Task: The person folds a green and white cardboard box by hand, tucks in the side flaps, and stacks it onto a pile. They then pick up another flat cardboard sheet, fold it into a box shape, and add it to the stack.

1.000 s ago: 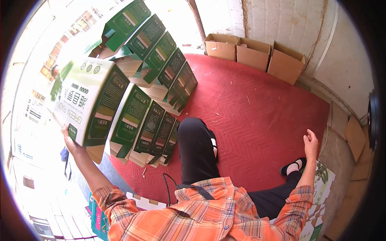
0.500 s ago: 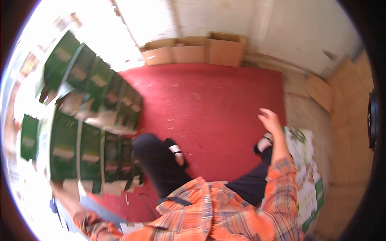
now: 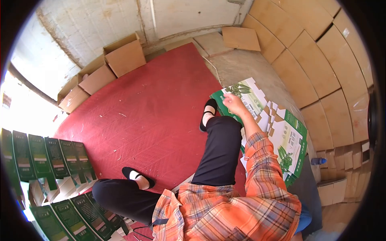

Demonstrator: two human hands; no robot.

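My right hand (image 3: pixel 232 102) is over the upper left part of a pile of flat printed cardboard sheets (image 3: pixel 290 138), white and green with pictures of green vegetables. Its fingers look curled, and whether they touch or hold a sheet is too blurred to tell. My left hand is out of the picture. At the lower left stand rows of green folded boxes (image 3: pixel 66 158) with open flaps.
Open brown cartons (image 3: pixel 125 56) line the wall beyond the red mat (image 3: pixel 157 100). Stacked brown cartons (image 3: pixel 313 72) rise on the right, with a blue-capped bottle (image 3: pixel 318 161) near them. A cardboard piece (image 3: pixel 241 38) lies at the back.
The view has swung to the right, bringing the printed sheets further into the picture. My right hand has moved from above the mat to over the sheets. My left arm has left the view.
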